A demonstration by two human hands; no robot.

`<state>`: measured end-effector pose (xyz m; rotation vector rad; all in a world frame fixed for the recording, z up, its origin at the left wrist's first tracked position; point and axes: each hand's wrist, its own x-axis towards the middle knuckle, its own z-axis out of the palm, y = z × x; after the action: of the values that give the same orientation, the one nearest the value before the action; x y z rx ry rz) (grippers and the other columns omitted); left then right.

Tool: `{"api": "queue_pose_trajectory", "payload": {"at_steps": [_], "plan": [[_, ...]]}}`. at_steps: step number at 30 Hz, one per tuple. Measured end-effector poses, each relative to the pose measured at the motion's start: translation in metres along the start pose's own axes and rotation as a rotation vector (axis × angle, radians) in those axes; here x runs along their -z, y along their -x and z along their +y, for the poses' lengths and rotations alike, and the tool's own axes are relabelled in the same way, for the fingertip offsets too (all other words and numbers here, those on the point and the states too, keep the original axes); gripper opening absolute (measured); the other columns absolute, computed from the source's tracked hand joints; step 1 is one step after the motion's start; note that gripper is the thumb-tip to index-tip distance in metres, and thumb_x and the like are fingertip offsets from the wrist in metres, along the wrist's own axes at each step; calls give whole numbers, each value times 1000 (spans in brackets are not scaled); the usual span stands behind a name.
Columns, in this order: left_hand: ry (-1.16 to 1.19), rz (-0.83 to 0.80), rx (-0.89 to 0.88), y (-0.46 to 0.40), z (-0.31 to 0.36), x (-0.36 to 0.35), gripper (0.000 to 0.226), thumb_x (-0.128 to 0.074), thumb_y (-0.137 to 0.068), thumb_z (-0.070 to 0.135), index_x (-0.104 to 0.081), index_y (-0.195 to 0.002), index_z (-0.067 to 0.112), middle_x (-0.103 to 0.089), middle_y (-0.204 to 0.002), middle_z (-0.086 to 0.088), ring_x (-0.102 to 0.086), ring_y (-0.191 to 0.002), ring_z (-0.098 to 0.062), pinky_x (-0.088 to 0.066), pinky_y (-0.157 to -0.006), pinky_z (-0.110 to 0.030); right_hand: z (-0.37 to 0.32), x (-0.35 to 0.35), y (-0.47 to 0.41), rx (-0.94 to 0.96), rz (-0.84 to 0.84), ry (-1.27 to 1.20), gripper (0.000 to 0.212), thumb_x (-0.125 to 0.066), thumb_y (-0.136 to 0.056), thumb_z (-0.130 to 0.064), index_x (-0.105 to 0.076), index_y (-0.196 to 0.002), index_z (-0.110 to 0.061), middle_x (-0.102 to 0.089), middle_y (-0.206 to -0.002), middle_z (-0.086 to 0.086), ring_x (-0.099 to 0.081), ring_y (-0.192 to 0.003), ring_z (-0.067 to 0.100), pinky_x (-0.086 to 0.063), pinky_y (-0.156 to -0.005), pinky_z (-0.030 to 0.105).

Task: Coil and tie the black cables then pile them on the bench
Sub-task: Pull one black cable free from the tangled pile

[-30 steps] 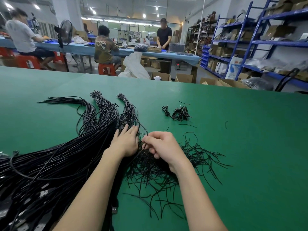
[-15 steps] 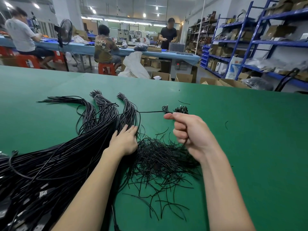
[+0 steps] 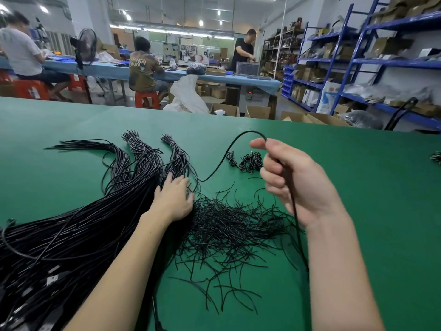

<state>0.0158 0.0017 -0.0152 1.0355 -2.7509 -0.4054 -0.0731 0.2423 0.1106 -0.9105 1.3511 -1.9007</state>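
Note:
A thick mass of long black cables [image 3: 78, 225] lies across the left of the green bench [image 3: 370, 211], fanning into three bunches at the far end. My left hand [image 3: 175, 199] rests flat on this mass, fingers spread, holding nothing. My right hand [image 3: 291, 180] is raised above the bench and shut on a single black cable [image 3: 220, 161], which arcs over my fingers, drops to the bundle, and also trails down past my wrist. A heap of short black tie wires [image 3: 229, 232] lies between my hands. A small pile of coiled cables [image 3: 248, 161] sits beyond it.
Another coiled piece [image 3: 436, 157] shows at the bench's right edge. Beyond the bench are cardboard boxes [image 3: 257, 112], a white bag [image 3: 186, 96], blue shelving [image 3: 381, 63], a fan [image 3: 86, 50] and three people at a blue table [image 3: 214, 77].
My right hand left the tie-wire heap, closed on one cable and lifted it up and to the right, drawing it out of the bundle. My left hand stayed on the cables.

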Motion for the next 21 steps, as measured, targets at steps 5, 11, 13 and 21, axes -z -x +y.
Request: {"api": "queue_pose_trajectory", "payload": {"at_steps": [5,11,13,21], "plan": [[415,250,-153,16,38,60,38,-55,-98,48,-65,-75,20,-64,-73,5,-58,-73,-13,-47,-70,-29,11,-7,-4,-31,99,76,21,-60,-100,-30,-80,-105,-27,-58,-77,-7,-54,-64,6,-45,-53,17],[856,-1108,-552,47,70,89,84,-23,-92,78,-70,-122,16,-76,-103,-7,-72,-84,-17,-54,-67,-21,8,-5,-8,108,268,-10,16,-65,-98,-31,-81,-101,-28,-52,-70,-12,-49,-61,4,-45,-57,16],[909,-1031,-481,46,84,78,92,-20,-87,81,-52,-143,17,-66,-133,-7,-65,-119,-19,-52,-97,-31,11,-5,-9,95,280,-12,16,-64,-99,-28,-79,-98,-24,-59,-71,-11,-48,-60,5,-40,-53,16],[1368,-9,-132,27,100,46,53,-29,-106,54,-47,-146,25,-59,-143,8,-61,-120,-6,-48,-106,-36,22,26,-4,-255,236,224,16,-65,-95,-19,-77,-90,-9,-68,-66,-4,-50,-52,6,-41,-46,15]]}}
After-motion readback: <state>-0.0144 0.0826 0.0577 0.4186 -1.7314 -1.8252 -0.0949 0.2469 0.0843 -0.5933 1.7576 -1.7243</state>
